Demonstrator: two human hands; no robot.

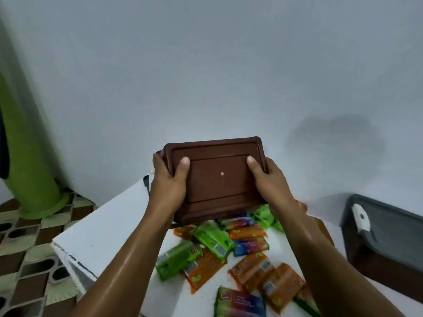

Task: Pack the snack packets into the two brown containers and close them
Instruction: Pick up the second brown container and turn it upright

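Note:
A brown rectangular container [217,177] with its lid on is held up above the white table [109,227], tilted so the lid faces me. My left hand [168,181] grips its left side, thumb on the lid. My right hand [267,179] grips its right side the same way. Several snack packets lie loose on the table below: green ones [212,240], orange ones [251,269] and blue-rainbow ones [240,305]. A sliver of a second brown thing [326,229] shows behind my right forearm; I cannot tell what it is.
A grey-lidded dark bin [386,236] with a white latch stands at the right. A green cylindrical stand [27,161] rises from the patterned floor [25,259] at the left. A plain white wall is close behind the table.

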